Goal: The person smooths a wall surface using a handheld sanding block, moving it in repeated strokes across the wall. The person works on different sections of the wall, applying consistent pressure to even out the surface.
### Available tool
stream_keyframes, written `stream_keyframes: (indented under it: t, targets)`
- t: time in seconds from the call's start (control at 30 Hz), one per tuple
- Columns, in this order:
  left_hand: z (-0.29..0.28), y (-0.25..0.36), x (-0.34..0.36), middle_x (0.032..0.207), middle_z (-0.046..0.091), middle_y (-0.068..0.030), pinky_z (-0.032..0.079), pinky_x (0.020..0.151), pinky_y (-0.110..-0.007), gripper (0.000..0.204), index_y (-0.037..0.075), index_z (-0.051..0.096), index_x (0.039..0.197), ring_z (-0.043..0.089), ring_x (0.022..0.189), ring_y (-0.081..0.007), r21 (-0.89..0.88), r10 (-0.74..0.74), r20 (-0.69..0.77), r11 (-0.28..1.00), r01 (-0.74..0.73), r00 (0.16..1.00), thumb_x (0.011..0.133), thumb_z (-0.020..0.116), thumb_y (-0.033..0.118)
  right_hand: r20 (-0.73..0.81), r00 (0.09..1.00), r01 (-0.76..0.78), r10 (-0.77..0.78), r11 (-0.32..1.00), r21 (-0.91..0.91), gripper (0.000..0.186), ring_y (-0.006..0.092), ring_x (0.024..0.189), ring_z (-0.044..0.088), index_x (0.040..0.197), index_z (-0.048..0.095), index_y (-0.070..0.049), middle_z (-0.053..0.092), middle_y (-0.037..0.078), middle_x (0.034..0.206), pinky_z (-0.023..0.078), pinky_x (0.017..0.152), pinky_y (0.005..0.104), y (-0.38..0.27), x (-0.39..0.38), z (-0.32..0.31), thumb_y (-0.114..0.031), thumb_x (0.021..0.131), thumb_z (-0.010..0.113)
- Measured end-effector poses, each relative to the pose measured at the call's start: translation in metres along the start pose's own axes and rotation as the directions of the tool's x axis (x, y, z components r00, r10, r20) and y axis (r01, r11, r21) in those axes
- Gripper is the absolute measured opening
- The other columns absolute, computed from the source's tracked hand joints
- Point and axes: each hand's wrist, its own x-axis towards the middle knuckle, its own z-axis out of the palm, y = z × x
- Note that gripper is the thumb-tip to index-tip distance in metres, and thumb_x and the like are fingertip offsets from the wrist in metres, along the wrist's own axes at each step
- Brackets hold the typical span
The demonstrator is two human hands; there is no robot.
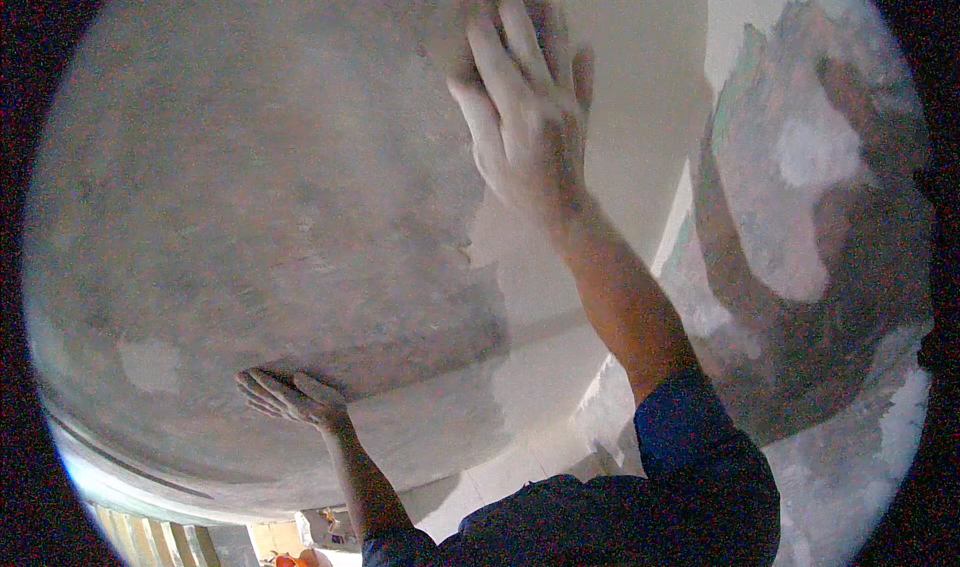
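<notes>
Press evenly with the right hand (527, 117), fingers extended over an apparent dark pad (551, 29) at upper centre, grip unclear, and brace with the left hand (297, 397), fingers open and flat on the grey wall (250, 187), lower left.

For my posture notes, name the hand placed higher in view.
The right hand, near the picture's top edge; the left hand is much lower.

No text, label, brand, number or sign can be read on anything in view.
</notes>
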Motion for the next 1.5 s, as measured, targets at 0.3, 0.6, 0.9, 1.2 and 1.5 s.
stream_keyframes:
  t: [0.3, 0.6, 0.9, 1.2, 1.5]
  targets:
    - [0.001, -0.007, -0.014, 0.165, 0.032, -0.0186, 0.017, 0.124, -0.061, 0.062, 0.007, 0.036, 0.159, 0.028, 0.152, -0.0424, -0.023, 0.040, -0.044, 0.999, -0.041, 0.998, 0.109, 0.039, 0.043, -0.044, 0.994, 0.095, -0.095, 0.995, -0.010, 0.053, 0.0495, 0.140, 0.041, 0.142, 0.057, -0.007, 0.047, 0.021, 0.153, 0.028, 0.105, 0.0746, 0.004, 0.020, 0.007, -0.025, 0.094, 0.067]
    - [0.006, -0.003, -0.015, 0.165, 0.033, -0.0185, 0.017, 0.123, -0.062, 0.064, 0.006, 0.037, 0.157, 0.028, 0.152, -0.0441, -0.043, 0.045, 0.002, 0.998, -0.045, 0.999, 0.109, 0.038, 0.047, 0.001, 0.996, 0.091, -0.091, 0.992, -0.089, 0.050, 0.0468, 0.138, 0.043, 0.142, 0.058, -0.008, 0.050, 0.018, 0.151, 0.032, 0.105, 0.0705, -0.010, -0.028, -0.008, -0.025, 0.095, 0.065]
    - [-0.003, -0.015, -0.030, 0.165, 0.033, -0.0186, 0.016, 0.124, -0.062, 0.063, 0.006, 0.035, 0.158, 0.028, 0.152, -0.0440, -0.031, 0.006, 0.034, 1.000, -0.005, 0.999, 0.109, 0.039, 0.045, -0.191, 0.976, 0.091, -0.101, 0.994, -0.059, 0.052, 0.0454, 0.142, 0.042, 0.138, 0.061, -0.011, 0.047, 0.015, 0.155, 0.031, 0.107, 0.0736, 0.004, 0.093, 0.017, -0.032, 0.092, 0.070]
    - [-0.001, 0.001, -0.031, 0.164, 0.034, -0.0209, 0.016, 0.123, -0.063, 0.063, 0.006, 0.037, 0.157, 0.028, 0.152, -0.0456, -0.012, 0.028, 0.021, 1.000, -0.028, 0.999, 0.109, 0.039, 0.045, -0.094, 0.986, 0.109, -0.136, 0.964, -0.244, 0.050, 0.0381, 0.128, 0.051, 0.141, 0.058, -0.007, 0.055, 0.014, 0.144, 0.040, 0.095, 0.0618, -0.002, 0.014, -0.023, -0.027, 0.096, 0.063]
    - [-0.009, -0.015, -0.034, 0.164, 0.033, -0.0215, 0.017, 0.123, -0.064, 0.061, 0.005, 0.038, 0.156, 0.028, 0.151, -0.0462, -0.022, 0.083, 0.001, 0.996, -0.083, 0.997, 0.109, 0.039, 0.044, -0.249, 0.963, 0.083, -0.107, 0.991, -0.104, 0.049, 0.0384, 0.133, 0.050, 0.142, 0.058, -0.008, 0.054, 0.016, 0.146, 0.040, 0.100, 0.0606, 0.017, 0.096, 0.001, -0.029, 0.097, 0.062]
